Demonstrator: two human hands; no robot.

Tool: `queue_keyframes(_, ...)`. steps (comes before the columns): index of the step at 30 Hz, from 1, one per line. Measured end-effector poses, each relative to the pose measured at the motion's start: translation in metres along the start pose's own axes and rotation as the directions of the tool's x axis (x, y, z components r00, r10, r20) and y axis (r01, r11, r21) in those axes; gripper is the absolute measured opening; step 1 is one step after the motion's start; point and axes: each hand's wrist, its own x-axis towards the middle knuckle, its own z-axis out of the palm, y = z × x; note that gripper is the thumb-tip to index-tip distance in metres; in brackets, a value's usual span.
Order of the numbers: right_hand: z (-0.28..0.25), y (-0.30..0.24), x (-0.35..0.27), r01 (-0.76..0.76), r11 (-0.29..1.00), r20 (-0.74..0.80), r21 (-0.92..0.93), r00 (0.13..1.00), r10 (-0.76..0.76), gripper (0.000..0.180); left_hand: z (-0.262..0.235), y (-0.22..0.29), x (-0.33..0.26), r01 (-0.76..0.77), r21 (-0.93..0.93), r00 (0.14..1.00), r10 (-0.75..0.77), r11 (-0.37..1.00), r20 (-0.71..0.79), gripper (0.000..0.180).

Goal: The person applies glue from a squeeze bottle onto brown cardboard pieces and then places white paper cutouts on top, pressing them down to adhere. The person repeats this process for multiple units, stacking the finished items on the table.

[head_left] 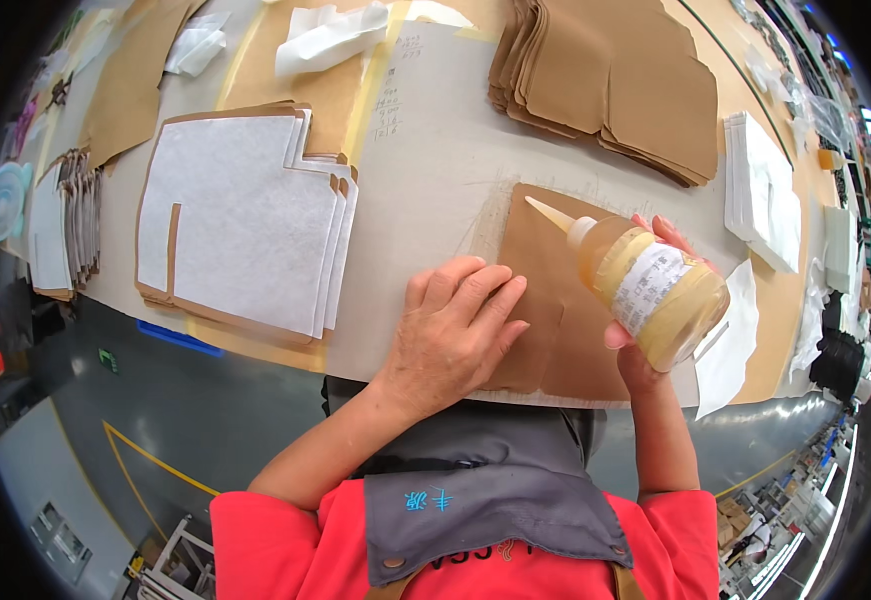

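Observation:
In my right hand (663, 238) is a squeeze bottle (656, 285) of yellowish liquid, with a white label and a long pointed nozzle. The bottle is tilted, its nozzle tip over the upper left corner of a flat brown sheet (566, 360) that looks like leather. My left hand (461, 325) lies flat at the left edge of this sheet, fingers stretched out and holding nothing. Part of the sheet is hidden beneath the bottle and right hand.
Brown cut pieces (646, 95) are stacked at the far right. White-faced, brown-edged pieces (241, 220) lie at the left, near more upright ones (81, 220). White folded sheets (756, 180) and a loose white paper (731, 345) are at the right. Crumpled white paper (331, 38) lies at the back.

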Motion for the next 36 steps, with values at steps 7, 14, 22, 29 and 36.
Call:
queue_keyframes(7, -0.001, -0.002, 0.0, 0.116, 0.991, 0.103, -0.06, 0.989, -0.11, 0.103, 0.001, 0.0, -0.001, 0.021, -0.006, 1.0, -0.021, 1.0, 0.004, 0.039)
queue_keyframes(14, -0.018, -0.008, -0.006, 0.088, 0.984, 0.127, -0.158, 0.99, -0.068, 0.102, 0.001, 0.002, 0.0, 0.025, 0.003, 1.0, -0.025, 1.0, 0.007, 0.04)
queue_keyframes(22, -0.047, -0.006, -0.028, 0.016, 0.965, 0.015, -0.261, 1.0, -0.012, 0.103, 0.0, 0.003, 0.0, 0.038, 0.004, 0.999, -0.038, 0.999, 0.01, 0.039)
queue_keyframes(29, -0.069, -0.001, -0.04, 0.007, 0.949, -0.079, -0.314, 0.996, -0.034, 0.102, 0.002, 0.003, 0.001, 0.024, 0.024, 1.0, -0.024, 0.999, 0.004, 0.036)
queue_keyframes(36, -0.089, 0.0, -0.046, -0.078, 0.966, -0.214, -0.246, 0.977, 0.024, 0.103, 0.001, 0.007, 0.003, 0.029, 0.067, 1.0, -0.03, 0.997, 0.008, 0.036)
